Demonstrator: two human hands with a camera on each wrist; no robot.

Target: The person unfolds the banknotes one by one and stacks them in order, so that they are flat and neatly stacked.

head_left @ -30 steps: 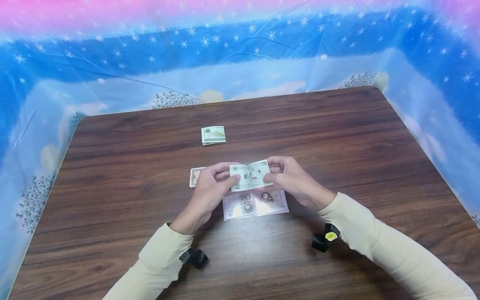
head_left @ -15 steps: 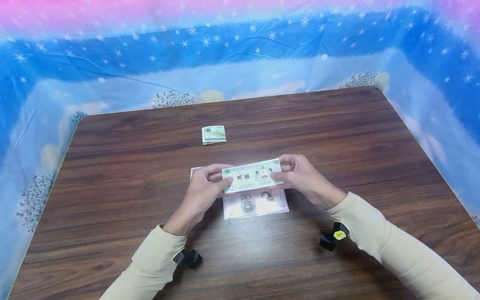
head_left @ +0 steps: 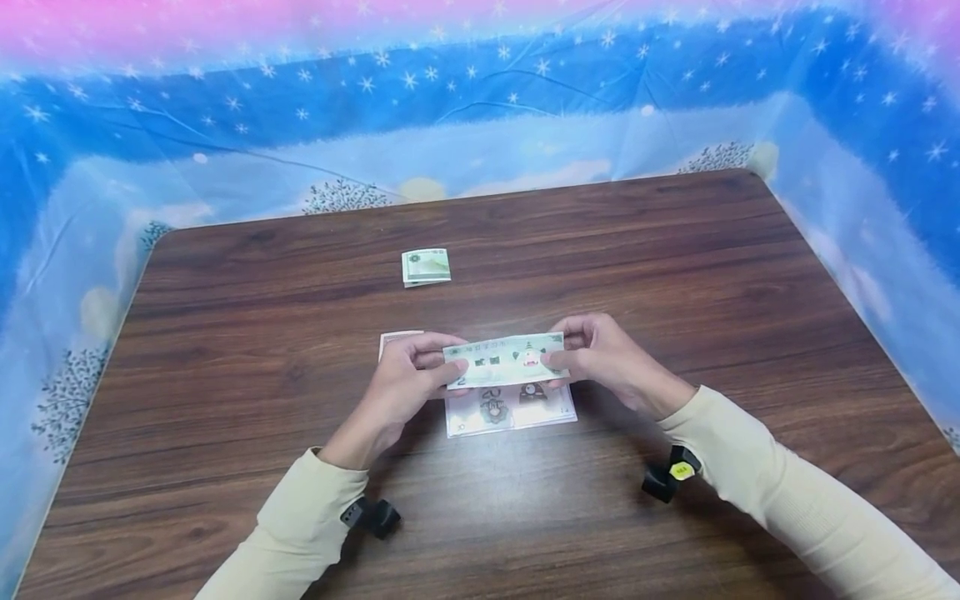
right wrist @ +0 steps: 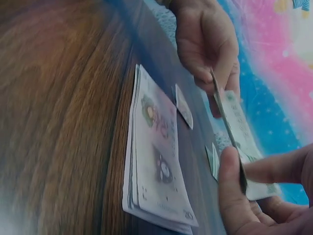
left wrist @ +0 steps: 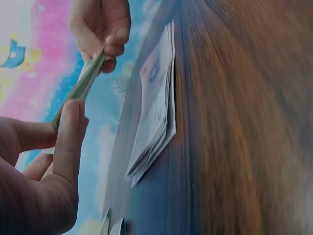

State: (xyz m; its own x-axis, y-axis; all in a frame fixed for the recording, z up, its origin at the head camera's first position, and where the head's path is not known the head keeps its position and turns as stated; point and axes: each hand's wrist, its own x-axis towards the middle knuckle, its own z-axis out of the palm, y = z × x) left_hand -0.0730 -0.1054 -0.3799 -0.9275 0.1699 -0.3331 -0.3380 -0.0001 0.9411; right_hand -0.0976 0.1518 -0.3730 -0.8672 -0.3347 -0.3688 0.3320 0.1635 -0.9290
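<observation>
A green printed banknote (head_left: 504, 360) is stretched between my two hands above the table. My left hand (head_left: 401, 379) pinches its left end between thumb and fingers, and the thumb lies over the printed face. At the other end my right hand (head_left: 611, 367) pinches it the same way. Below the note, a stack of pinkish banknotes (head_left: 517, 414) lies opened out on the table, its upper part hidden by the held note in the head view. The layered edges of that stack (right wrist: 156, 147) show in the right wrist view.
A folded green banknote (head_left: 426, 267) lies farther back on the brown wooden table (head_left: 225, 375). Another folded note (head_left: 396, 339) peeks out behind my left hand, mostly covered by it. A patterned cloth (head_left: 480, 100) hangs around the table's far and side edges.
The green banknote has gone from creased at its middle to spread out nearly flat. My hands have moved apart, the right one to the right and the left one slightly left.
</observation>
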